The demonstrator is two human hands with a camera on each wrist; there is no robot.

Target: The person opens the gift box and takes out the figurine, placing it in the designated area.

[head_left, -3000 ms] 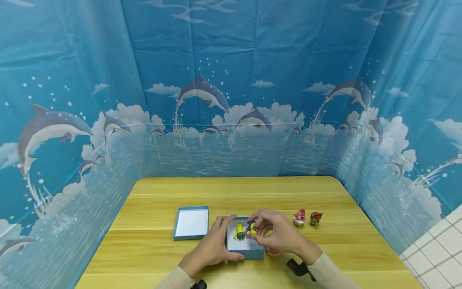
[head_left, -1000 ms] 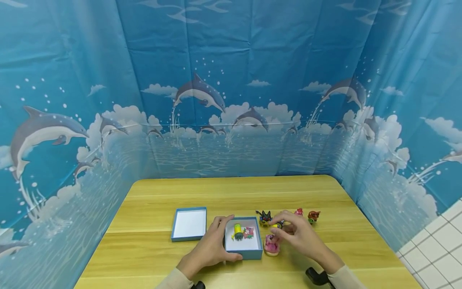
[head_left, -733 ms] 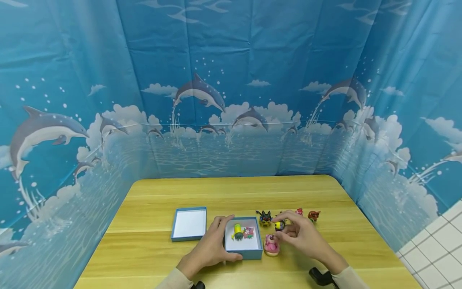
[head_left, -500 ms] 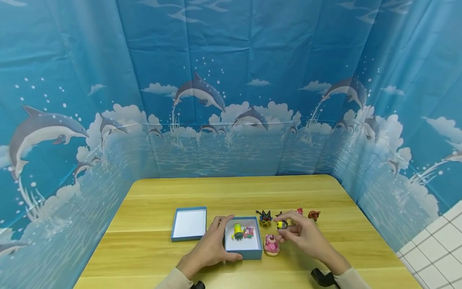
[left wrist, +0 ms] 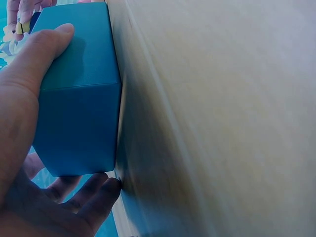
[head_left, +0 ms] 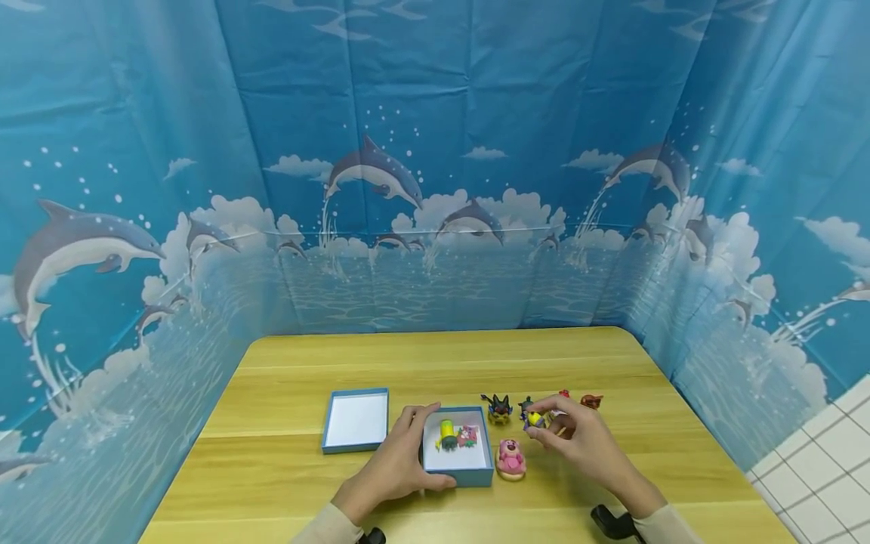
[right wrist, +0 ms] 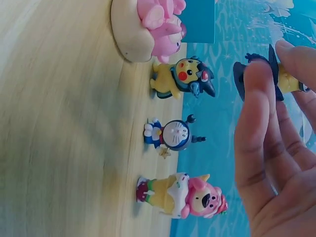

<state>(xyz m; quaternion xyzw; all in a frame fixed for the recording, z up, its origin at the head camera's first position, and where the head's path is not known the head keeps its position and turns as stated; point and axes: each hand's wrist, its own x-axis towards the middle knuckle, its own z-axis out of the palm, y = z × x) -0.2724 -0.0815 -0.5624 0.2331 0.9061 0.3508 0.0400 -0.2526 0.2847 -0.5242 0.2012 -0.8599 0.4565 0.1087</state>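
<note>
My left hand (head_left: pixel 401 457) grips a shallow blue box (head_left: pixel 462 477) by its left side, thumb on the front wall and fingers around the far side. Inside lie a yellow-and-green figurine (head_left: pixel 448 434), on its side, and a small pink one (head_left: pixel 467 436). My right hand (head_left: pixel 584 438) pinches a yellow figurine (right wrist: pixel 287 81) with dark blue parts above the table, right of the box. Its face is hidden from view. Below that hand stands a pink bear figurine (head_left: pixel 510 459) on a cream base, close to the box's right wall.
The box's lid (head_left: pixel 356 420) lies inside up, left of the box. Behind the right hand stand a dark-hooded yellow figurine (right wrist: pixel 182 79), a blue-and-white one (right wrist: pixel 174 134), a pink bear on a cone (right wrist: pixel 200 197) and a reddish-brown figurine (head_left: pixel 591 401).
From over the box, my right hand has moved right with the yellow-and-blue figurine and turned it between the fingers. The pink figurine in the box has come into sight. My left hand stays on the box.
</note>
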